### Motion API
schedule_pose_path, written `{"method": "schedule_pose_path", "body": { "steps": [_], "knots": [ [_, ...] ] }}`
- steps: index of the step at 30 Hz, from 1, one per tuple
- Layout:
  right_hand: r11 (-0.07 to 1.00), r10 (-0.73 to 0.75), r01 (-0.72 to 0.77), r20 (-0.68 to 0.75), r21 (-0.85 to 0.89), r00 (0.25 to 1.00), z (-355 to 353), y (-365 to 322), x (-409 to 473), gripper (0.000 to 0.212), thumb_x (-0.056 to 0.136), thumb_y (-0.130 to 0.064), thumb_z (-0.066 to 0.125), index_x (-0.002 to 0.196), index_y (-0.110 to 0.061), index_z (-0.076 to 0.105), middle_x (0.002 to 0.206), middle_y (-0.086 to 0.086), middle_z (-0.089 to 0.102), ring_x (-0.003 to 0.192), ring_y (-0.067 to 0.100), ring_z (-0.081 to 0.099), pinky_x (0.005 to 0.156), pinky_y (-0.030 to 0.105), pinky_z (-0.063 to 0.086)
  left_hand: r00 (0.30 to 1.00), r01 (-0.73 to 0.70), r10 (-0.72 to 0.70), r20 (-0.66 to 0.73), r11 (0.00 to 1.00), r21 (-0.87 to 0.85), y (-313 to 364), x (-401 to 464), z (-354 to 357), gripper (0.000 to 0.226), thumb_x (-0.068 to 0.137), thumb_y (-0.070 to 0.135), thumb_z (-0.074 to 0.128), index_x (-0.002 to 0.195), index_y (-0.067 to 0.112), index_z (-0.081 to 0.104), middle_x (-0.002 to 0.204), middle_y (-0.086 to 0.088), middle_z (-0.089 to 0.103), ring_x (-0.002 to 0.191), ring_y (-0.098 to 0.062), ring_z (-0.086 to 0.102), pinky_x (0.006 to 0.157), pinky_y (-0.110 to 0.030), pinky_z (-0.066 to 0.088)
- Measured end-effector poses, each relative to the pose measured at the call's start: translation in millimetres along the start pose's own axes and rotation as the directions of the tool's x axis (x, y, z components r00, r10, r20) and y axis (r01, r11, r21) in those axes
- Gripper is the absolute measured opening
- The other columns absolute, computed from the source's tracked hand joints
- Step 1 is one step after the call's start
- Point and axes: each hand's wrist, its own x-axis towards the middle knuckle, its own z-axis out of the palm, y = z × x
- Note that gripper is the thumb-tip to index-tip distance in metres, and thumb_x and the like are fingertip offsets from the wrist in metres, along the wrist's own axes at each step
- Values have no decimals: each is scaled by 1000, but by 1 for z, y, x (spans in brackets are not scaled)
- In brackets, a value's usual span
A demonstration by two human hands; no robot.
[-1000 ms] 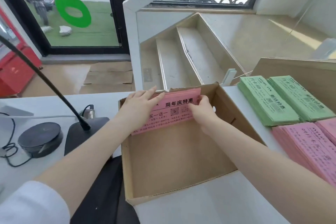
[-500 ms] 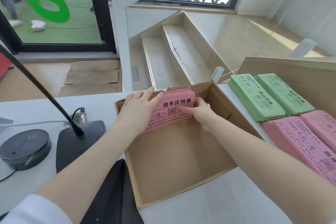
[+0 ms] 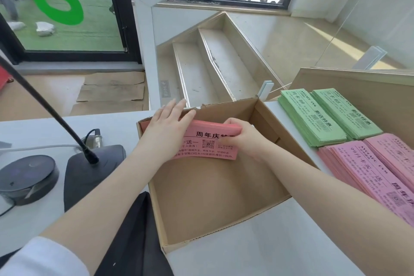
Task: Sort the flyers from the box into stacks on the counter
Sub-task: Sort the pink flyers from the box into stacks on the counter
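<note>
- Much of the sorting looks done to me; at the right of the frame two green stacks (image 3: 324, 116) lie side by side on the white surface (image 3: 257, 251), and just below them two pink stacks (image 3: 380, 177) run toward the lower right edge
- The cardboard box (image 3: 224, 199) sits in the middle of the frame; its floor is bare brown card across the whole near part, so I judge that little is left inside
- What is left, as far as I can see, is one bundle of pink flyers (image 3: 208, 143) at the far end of the box, standing tilted, printed face toward me, near the far wall; whether loose sheets hide behind it I cannot tell
- My left hand (image 3: 167, 134) lies flat over the left part of the bundle, fingers straight and spread, fingertips reaching to the box's far rim; that grip is not closed, it only presses and steadies the sheets
- My right hand (image 3: 240, 139) has its grip on the bundle's upper right corner; the fingers curl over the top edge and the thumb lies on the printed face, so the pinch is closed on the paper
- The bundle thus sits between my two hands, touching both, inside the box and well left of the sorted stacks
- Remaining, in my judgement: lift this bundle out and carry it right to the matching pink stack
</note>
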Motion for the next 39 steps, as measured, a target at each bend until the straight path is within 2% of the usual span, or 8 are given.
{"method": "schedule_pose_path", "body": {
  "steps": [4,9,13,16,27,32,36,39],
  "knots": [
    [990,-140,143,-87,18,986,-11,-7,-13,25,79,2,66,81,-22,60,76,-6,66,72,7,63,67,25,51,986,-70,58,-154,995,-73,-3,-2,-9,22,67,8,77,83,6,63,117,-17,61,118,-40,51,103,-52,32],
    [917,-234,303,-265,258,935,-37,-21,-50,29,80,7,62,93,-18,64,81,-5,73,78,12,68,69,26,55,893,138,-296,-339,898,-418,20,-31,-38,17,77,21,72,87,12,61,84,-3,65,79,-27,58,73,-31,39],
    [848,-277,380,-303,370,912,-63,-20,-94,29,78,4,64,104,-8,61,84,-3,74,81,15,68,70,29,56,877,75,-455,-156,449,-891,61,-60,-69,34,79,13,70,92,36,49,81,14,63,76,-11,62,71,-24,50],
    [794,-313,423,-303,436,900,-80,-13,-135,32,74,-2,66,105,-10,60,89,2,73,86,20,68,73,32,55,898,2,-433,-75,175,-984,97,-80,-79,43,83,-3,61,93,36,45,89,7,63,85,-8,65,74,-35,55],
    [909,-124,185,-181,374,976,-87,89,-248,21,83,8,58,98,-8,58,85,2,70,79,12,66,68,23,52,911,121,-411,-3,276,-954,206,-183,-29,37,79,9,65,85,42,51,80,18,59,79,-12,55,74,-42,48],
    [915,-52,140,-233,378,971,-77,110,-268,23,86,7,55,90,-16,54,84,-1,62,77,9,59,68,18,47,830,239,-534,163,76,-968,233,-206,-11,57,86,-8,55,122,31,35,111,7,54,95,-10,58,76,-26,52],
    [911,-141,227,-256,345,956,-76,104,-274,35,85,8,56,104,-20,51,94,-1,60,82,7,59,72,19,50,794,250,-563,227,-37,-967,243,-204,-18,46,89,4,56,124,27,39,105,4,61,91,-7,60,75,-21,49],
    [940,-332,336,-333,-48,882,-72,99,-275,39,82,0,63,108,-28,53,103,-4,59,89,11,58,82,17,46,735,262,-624,266,-101,-960,252,-199,-24,19,93,24,50,111,20,51,91,5,61,81,-6,58,66,-17,44]
  ]
}}
